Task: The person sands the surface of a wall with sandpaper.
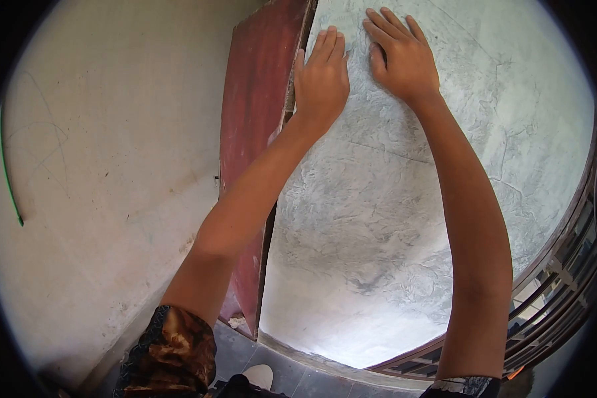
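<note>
At 12 to 1 o'clock, both our hands released and spread on a pale creased surface (371, 199)
Surface fills 12 to 5 o'clock; left hand (323, 86) at 12, fingers extended, thumb beside the edge of the red panel (255, 79) at 11; right hand (406, 66) at 1, fingers spread, grasping nothing; firmness of contact, we cannot tell; main risk we flag: panel swinging in could pinch the left thumb, since it sits right by that edge; sliding palms could scrape on raised creases; containers: we make out none, so no contents to log
</note>
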`<state>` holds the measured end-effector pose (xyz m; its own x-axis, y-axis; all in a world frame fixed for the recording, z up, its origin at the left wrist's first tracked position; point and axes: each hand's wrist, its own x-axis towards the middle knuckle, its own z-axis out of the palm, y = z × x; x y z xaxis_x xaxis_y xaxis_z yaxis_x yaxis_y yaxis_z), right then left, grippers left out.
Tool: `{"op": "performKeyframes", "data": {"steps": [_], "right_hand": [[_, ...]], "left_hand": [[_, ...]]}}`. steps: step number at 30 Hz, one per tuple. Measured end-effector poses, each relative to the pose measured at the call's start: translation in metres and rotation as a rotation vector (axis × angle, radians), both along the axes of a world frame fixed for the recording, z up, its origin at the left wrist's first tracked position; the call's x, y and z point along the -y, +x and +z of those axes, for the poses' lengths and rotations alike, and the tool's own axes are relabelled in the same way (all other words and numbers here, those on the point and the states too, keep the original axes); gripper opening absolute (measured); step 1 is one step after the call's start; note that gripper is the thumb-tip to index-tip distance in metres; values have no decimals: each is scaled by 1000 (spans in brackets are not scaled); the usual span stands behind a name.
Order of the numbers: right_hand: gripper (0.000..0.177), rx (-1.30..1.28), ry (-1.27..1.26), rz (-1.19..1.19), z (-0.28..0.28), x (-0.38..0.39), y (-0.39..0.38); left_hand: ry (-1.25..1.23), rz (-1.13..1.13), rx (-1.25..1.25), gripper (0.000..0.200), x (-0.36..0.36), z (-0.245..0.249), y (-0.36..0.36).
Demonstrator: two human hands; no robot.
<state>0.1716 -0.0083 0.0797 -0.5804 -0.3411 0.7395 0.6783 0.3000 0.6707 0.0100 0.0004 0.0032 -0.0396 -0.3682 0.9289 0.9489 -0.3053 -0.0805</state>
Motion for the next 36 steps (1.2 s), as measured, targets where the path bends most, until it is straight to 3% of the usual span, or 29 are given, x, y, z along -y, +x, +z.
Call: {"op": "performKeyframes", "data": {"steps": [2,6,9,12,18,22,24,30,36], "right_hand": [[41,-10,-1,-5,0,1,0],[40,-13,-3,-19,-1,3,-1],[40,-6,-15,-17,-1,4,0],[40,0,5,-20,0,0,1],[40,-14,4,-9,0,1,-1],[41,-7,-1,-7,0,1,-1],[41,-2,16,-12,1,0,-1],[41,-23,-5,-27,-2,3,-2],[40,-8,-2,-17,-3,3,-1]], "left_hand": [[38,17,7,28,4,-8,2],[-77,-132,39,40,6,68,-9],[-46,-29,13,32,2,49,-8],[4,16,21,30,4,-16,0],[-22,14,30,40,-3,77,-17],[-74,-29,51,36,5,30,-3],[33,-13,43,32,-3,-5,5],[-48,-84,74,40,0,78,-12],[-62,52,-3,33,9,-30,0]]}}
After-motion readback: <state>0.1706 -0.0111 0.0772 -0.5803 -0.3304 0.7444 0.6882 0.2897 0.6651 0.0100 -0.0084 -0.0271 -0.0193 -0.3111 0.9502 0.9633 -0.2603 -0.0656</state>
